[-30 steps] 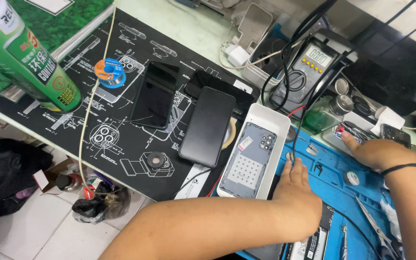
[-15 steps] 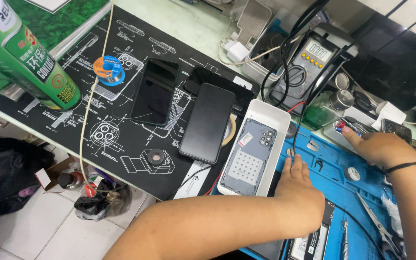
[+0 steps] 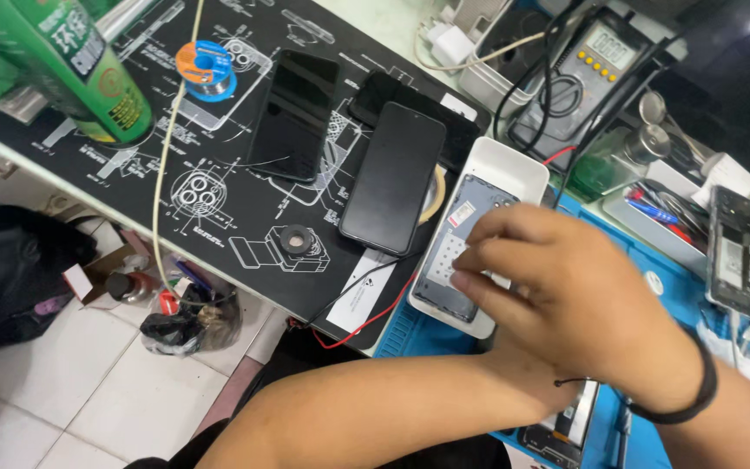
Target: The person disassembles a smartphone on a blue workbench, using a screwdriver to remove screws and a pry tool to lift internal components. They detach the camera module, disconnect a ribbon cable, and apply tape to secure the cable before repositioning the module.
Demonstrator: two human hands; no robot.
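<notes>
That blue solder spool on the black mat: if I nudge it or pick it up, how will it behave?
The solder spool lies flat on the black mat, so it probably slides rather than rolls. Tipped onto its round rim, it likely would roll. It looks small and rigid, likely dense for its size.

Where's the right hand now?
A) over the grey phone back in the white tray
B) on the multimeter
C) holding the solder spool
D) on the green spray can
A: the right hand, wearing a black wristband, has its fingertips on the grey phone back in the white tray.
</notes>
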